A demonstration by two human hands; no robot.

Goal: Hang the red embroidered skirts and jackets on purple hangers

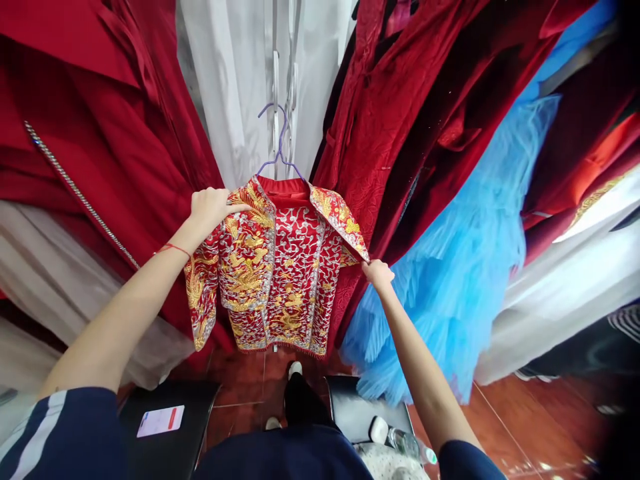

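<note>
Hanging between the two hands is a small red jacket (280, 267) covered in gold and silver swirls, and it sits on a purple hanger (278, 143) whose hook goes up above the hands. The left hand (213, 207) is closed on the jacket's shoulder, and the right hand (377, 272) pinches the tip of the other sleeve. Big red gowns (415, 113) and a fluffy blue dress (465, 267) crowd both sides, and their tops are cut off.
</note>
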